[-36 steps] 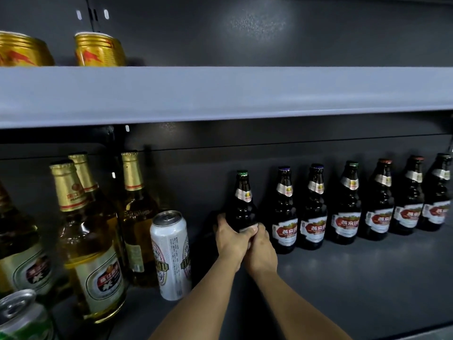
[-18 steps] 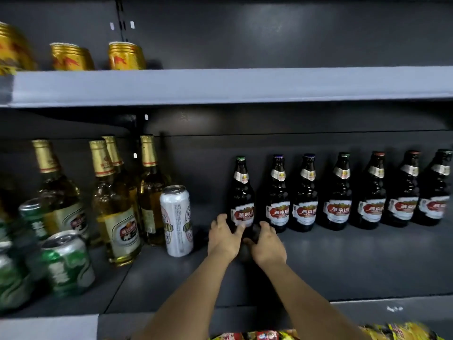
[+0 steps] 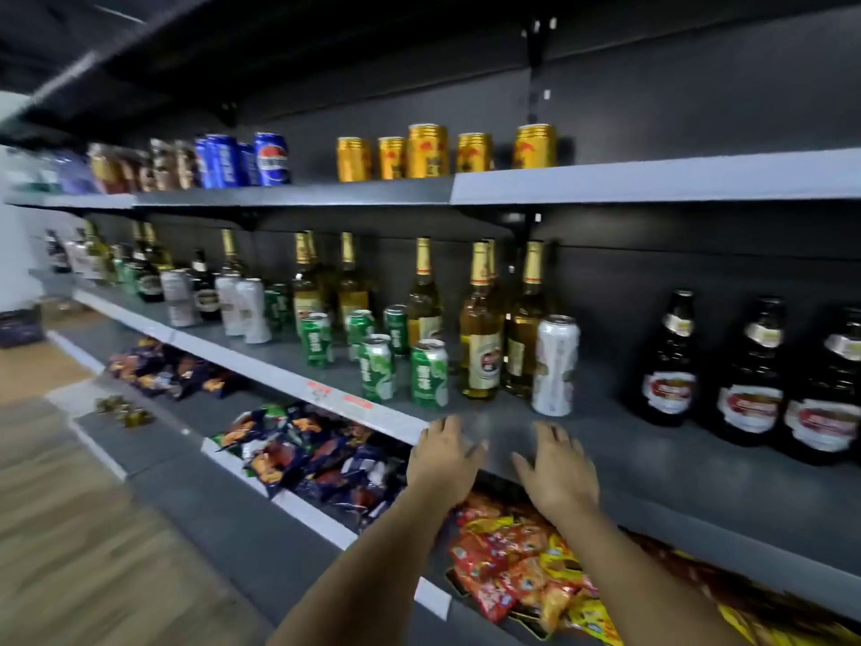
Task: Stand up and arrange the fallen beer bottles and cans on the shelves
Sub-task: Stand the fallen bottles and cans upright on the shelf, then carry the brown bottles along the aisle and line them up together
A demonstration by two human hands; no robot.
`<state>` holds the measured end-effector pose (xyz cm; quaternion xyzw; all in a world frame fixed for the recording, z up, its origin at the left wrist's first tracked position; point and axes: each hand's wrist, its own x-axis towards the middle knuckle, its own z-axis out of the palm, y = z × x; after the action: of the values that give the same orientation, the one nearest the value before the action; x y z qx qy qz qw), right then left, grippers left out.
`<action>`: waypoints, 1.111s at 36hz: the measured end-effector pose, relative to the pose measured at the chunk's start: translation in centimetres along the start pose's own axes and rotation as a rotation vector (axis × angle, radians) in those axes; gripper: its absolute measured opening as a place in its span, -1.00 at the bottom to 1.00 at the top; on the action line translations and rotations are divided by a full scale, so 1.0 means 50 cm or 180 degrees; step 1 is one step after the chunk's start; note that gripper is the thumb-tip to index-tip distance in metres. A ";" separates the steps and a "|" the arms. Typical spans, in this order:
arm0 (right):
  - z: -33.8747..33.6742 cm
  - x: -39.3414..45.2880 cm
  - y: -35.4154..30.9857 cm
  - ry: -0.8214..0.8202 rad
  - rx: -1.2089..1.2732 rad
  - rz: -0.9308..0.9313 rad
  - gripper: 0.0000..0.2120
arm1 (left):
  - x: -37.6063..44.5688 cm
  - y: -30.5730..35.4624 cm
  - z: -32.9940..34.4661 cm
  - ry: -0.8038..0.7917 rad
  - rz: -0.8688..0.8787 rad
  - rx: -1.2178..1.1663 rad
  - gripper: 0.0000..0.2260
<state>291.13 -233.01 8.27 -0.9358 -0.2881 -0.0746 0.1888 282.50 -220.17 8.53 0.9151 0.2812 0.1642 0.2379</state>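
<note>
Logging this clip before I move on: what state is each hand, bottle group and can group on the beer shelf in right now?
left hand: open, holding nothing, over the shelf edge
right hand: open, holding nothing
dark bottles: upright, in a row
gold-neck bottles: upright
white can: upright
green cans: upright
gold cans: upright, upper shelf
snack bags: lying piled on the lower shelf
</note>
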 end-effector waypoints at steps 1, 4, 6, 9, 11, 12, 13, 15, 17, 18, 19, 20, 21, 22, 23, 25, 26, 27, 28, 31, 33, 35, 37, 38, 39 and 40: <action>0.011 -0.009 -0.034 -0.0048 -0.0003 -0.0089 -0.49 | -0.013 -0.036 -0.021 0.0053 -0.0130 0.0015 -0.53; 0.048 -0.034 -0.132 -0.0262 0.0022 -0.0316 -0.50 | -0.053 -0.142 -0.078 0.0183 -0.0521 0.0020 -0.52; 0.077 -0.051 -0.200 -0.0450 0.0033 -0.0506 -0.51 | -0.080 -0.216 -0.116 0.0250 -0.0733 0.0046 -0.54; 0.125 -0.076 -0.318 -0.0765 0.0050 -0.0722 -0.50 | -0.122 -0.342 -0.179 0.0271 -0.1034 0.0211 -0.53; 0.147 -0.082 -0.372 -0.0930 0.0101 -0.0738 -0.49 | -0.144 -0.396 -0.214 0.0280 -0.1091 0.0389 -0.50; 0.164 -0.090 -0.408 -0.1004 0.0106 -0.0758 -0.48 | -0.158 -0.432 -0.233 0.0279 -0.1140 0.0474 -0.50; 0.187 -0.099 -0.450 -0.1071 0.0101 -0.0796 -0.47 | -0.175 -0.473 -0.254 0.0274 -0.1210 0.0539 -0.51; 0.232 -0.121 -0.530 -0.1227 0.0103 -0.0857 -0.45 | -0.206 -0.554 -0.296 0.0264 -0.1326 0.0687 -0.50; 0.276 -0.150 -0.611 -0.1376 0.0076 -0.0912 -0.42 | -0.231 -0.642 -0.333 0.0258 -0.1427 0.0772 -0.49; 0.297 -0.164 -0.647 -0.1433 0.0068 -0.0922 -0.42 | -0.242 -0.682 -0.349 0.0260 -0.1479 0.0790 -0.49; 0.319 -0.177 -0.682 -0.1486 0.0063 -0.0933 -0.41 | -0.254 -0.718 -0.365 0.0252 -0.1540 0.0814 -0.49; 0.341 -0.190 -0.716 -0.1549 0.0045 -0.0959 -0.41 | -0.265 -0.754 -0.380 0.0247 -0.1595 0.0838 -0.49; 0.362 -0.202 -0.748 -0.1622 0.0022 -0.1001 -0.40 | -0.277 -0.788 -0.391 0.0237 -0.1652 0.0853 -0.49; 0.383 -0.214 -0.778 -0.1707 0.0001 -0.1051 -0.39 | -0.288 -0.821 -0.402 0.0215 -0.1706 0.0865 -0.49; 0.402 -0.226 -0.807 -0.1784 -0.0011 -0.1099 -0.38 | -0.299 -0.851 -0.411 0.0182 -0.1761 0.0875 -0.50; 0.437 -0.242 -0.861 -0.1867 -0.0029 -0.1190 -0.37 | -0.316 -0.912 -0.423 0.0105 -0.1862 0.0872 -0.49; 0.452 -0.247 -0.886 -0.1885 -0.0052 -0.1244 -0.38 | -0.321 -0.940 -0.429 0.0066 -0.1907 0.0869 -0.49; 0.467 -0.250 -0.910 -0.1906 -0.0076 -0.1299 -0.39 | -0.325 -0.966 -0.433 0.0013 -0.1956 0.0876 -0.48; 0.481 -0.252 -0.933 -0.1928 -0.0097 -0.1346 -0.40 | -0.326 -0.991 -0.437 -0.0038 -0.2005 0.0881 -0.48; 0.524 -0.245 -0.993 -0.2017 -0.0141 -0.1450 -0.41 | -0.318 -1.059 -0.447 -0.0151 -0.2105 0.0906 -0.49; 0.551 -0.230 -1.026 -0.2114 -0.0156 -0.1500 -0.39 | -0.303 -1.097 -0.451 -0.0203 -0.2108 0.0918 -0.48; 0.581 -0.207 -1.058 -0.2176 -0.0149 -0.1508 -0.36 | -0.279 -1.135 -0.455 -0.0261 -0.2080 0.0961 -0.48; 0.609 -0.178 -1.089 -0.2205 -0.0144 -0.1506 -0.35 | -0.251 -1.173 -0.459 -0.0331 -0.2043 0.1006 -0.47; 0.625 -0.161 -1.106 -0.2211 -0.0147 -0.1515 -0.35 | -0.232 -1.192 -0.463 -0.0355 -0.2030 0.1025 -0.47; 0.640 -0.142 -1.123 -0.2210 -0.0148 -0.1521 -0.35 | -0.211 -1.210 -0.469 -0.0372 -0.2016 0.1045 -0.46; 0.655 -0.121 -1.141 -0.2196 -0.0147 -0.1528 -0.35 | -0.189 -1.228 -0.476 -0.0380 -0.1999 0.1067 -0.46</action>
<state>254.81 -179.62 -5.57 -0.8163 -0.5425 0.1948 0.0374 237.93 -172.87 -5.65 0.8183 0.5573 -0.0190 0.1395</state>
